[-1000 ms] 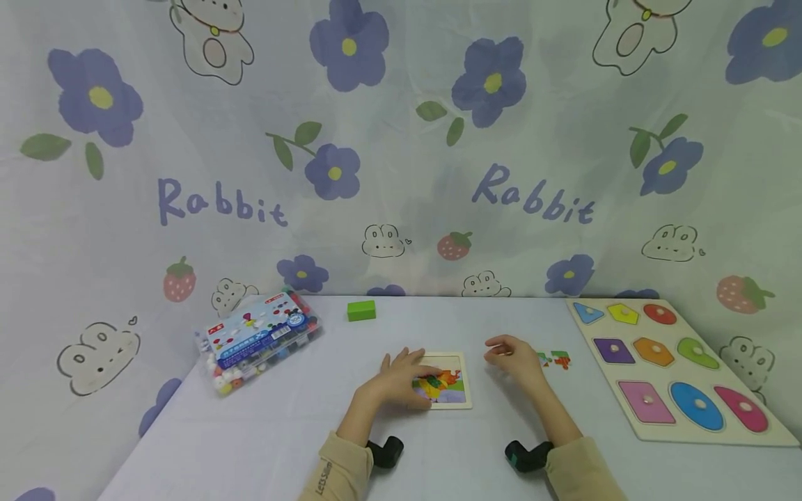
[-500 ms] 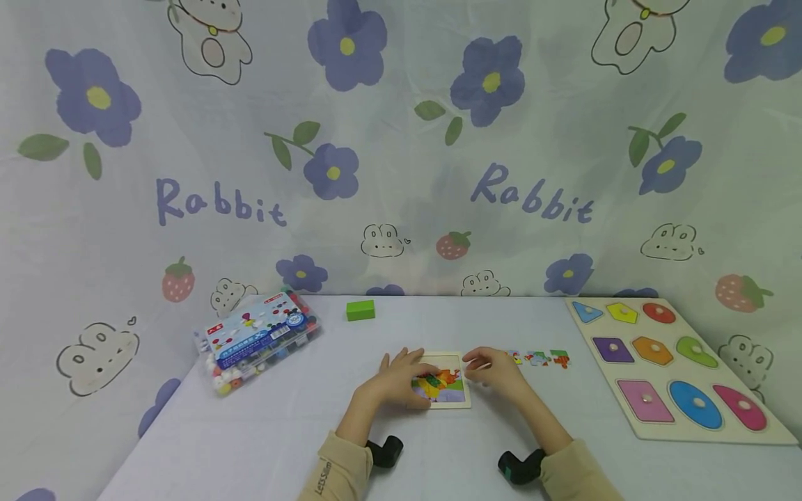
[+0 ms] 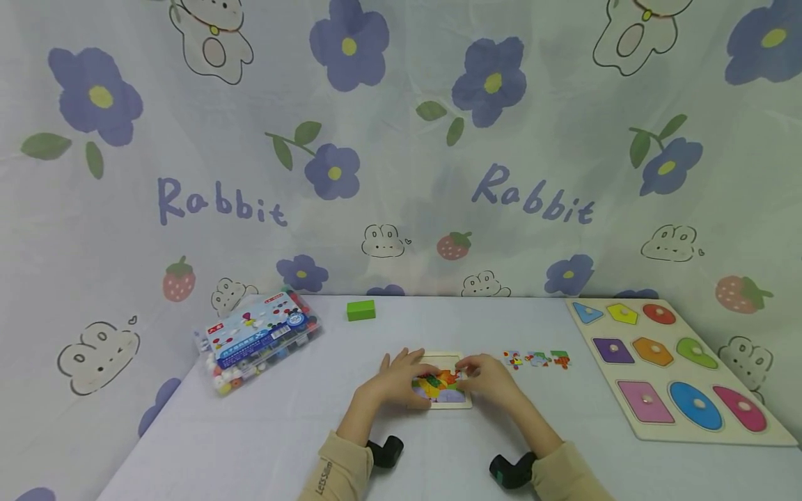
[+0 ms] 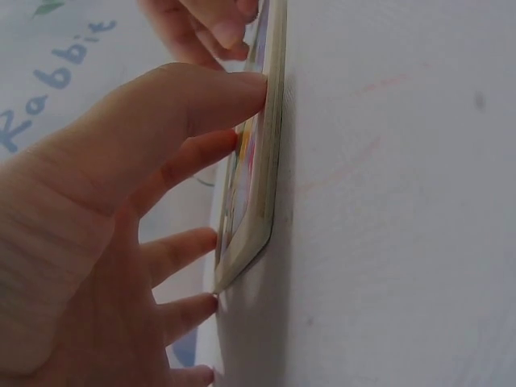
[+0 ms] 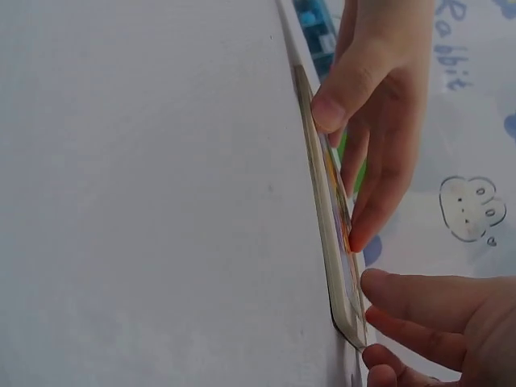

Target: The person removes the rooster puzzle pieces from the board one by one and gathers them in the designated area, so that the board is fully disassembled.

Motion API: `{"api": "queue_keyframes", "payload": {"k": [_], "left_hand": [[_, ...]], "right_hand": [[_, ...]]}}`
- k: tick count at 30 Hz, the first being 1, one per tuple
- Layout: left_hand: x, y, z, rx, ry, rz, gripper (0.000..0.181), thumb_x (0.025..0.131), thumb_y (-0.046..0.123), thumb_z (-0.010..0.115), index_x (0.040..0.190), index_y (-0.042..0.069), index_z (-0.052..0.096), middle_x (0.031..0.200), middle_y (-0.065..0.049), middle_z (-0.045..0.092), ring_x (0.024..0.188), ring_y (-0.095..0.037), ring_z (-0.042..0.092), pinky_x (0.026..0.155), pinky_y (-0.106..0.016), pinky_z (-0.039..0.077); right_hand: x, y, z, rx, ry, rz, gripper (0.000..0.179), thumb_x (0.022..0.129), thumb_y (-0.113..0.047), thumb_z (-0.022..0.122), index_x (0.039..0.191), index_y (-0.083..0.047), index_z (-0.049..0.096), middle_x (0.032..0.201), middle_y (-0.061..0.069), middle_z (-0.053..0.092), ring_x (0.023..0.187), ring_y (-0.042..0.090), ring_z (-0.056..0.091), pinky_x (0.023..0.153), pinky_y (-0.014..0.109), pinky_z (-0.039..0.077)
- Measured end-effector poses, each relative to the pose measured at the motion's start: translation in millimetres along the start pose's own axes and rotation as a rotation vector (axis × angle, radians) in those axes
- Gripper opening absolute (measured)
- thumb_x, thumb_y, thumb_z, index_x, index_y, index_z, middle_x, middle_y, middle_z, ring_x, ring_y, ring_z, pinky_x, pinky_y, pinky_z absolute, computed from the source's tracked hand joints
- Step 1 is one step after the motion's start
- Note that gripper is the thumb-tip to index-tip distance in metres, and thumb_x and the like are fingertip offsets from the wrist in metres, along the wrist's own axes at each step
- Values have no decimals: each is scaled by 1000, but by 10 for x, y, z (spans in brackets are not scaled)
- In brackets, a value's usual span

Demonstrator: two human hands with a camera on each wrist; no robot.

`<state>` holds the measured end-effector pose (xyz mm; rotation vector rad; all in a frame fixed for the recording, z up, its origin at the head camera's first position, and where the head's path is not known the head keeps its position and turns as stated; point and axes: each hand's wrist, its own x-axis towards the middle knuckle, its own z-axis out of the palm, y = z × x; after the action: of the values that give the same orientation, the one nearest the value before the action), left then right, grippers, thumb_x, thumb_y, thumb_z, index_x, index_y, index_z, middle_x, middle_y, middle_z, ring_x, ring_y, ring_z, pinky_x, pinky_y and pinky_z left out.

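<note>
A small wooden jigsaw puzzle board (image 3: pixel 451 398) with a bright animal picture and a pale rim lies flat on the table. My left hand (image 3: pixel 398 380) rests over its left part with fingers spread fairly straight; in the left wrist view the thumb (image 4: pixel 242 93) touches the near rim. At the board's right side, my right hand (image 3: pixel 489 379) has its thumb and forefinger together over the picture, pinching what looks like a small puzzle piece, mostly hidden. A short row of loose puzzle pieces (image 3: pixel 537 359) lies right of the board, behind the right hand.
A clear plastic box (image 3: pixel 263 341) of coloured beads stands at the left. A green block (image 3: pixel 360 310) sits at the back. On the right lies a large shape-peg board (image 3: pixel 633 390). Black wrist devices (image 3: pixel 386 452) are on both wrists. A printed cloth hangs behind.
My right hand has moved left from beside the loose pieces to the board's right side, uncovering more of the row. The left hand has stayed on the board.
</note>
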<state>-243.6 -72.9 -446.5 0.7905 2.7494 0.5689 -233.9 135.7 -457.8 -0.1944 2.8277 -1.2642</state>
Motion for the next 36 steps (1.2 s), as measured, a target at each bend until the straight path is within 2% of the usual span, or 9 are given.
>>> {"api": "queue_keyframes", "payload": {"k": [4,12,17,23,27,36], "left_hand": [[1,-1,4,-3,6,6,54,74,33,73,125,27,57,148,-10,32,137,-39,19,104,-66,9],[-14,7,-1,-20,8,1,55,74,32,74,125,26,57,148,-11,31,137,-40,18,104,-66,8],[-17,15,-5,-25,4,-4,55,73,32,74,125,27,57,148,-10,30,138,-39,18,104,-65,8],[-15,27,-24,-31,-2,-9,54,74,32,74,125,27,57,149,-10,30,138,-39,17,105,-65,8],[-13,29,-32,-27,-2,-6,54,74,32,74,125,27,57,148,-11,30,138,-39,18,105,-65,8],[-8,24,-19,-38,-11,-13,54,73,30,73,125,28,57,149,-10,29,138,-38,17,106,-64,7]], "right_hand": [[-2,-8,12,-91,-8,-19,25,68,-11,79,90,-11,68,86,3,53,81,17,50,73,35,42],[62,-35,-16,-97,-76,-3,26,68,-10,79,88,-11,63,89,4,51,84,19,47,76,37,42],[103,-28,-24,-17,-94,-18,29,67,-3,78,85,-9,57,85,3,52,79,17,46,69,32,40],[105,-12,-23,102,-68,4,21,74,1,71,89,-8,58,77,1,57,70,15,50,59,27,41],[92,1,-44,166,-44,25,21,77,0,68,95,-7,60,75,2,60,66,14,52,56,27,41],[67,53,-122,235,22,49,16,80,0,65,95,-6,62,79,5,62,68,15,54,56,28,44]]}}
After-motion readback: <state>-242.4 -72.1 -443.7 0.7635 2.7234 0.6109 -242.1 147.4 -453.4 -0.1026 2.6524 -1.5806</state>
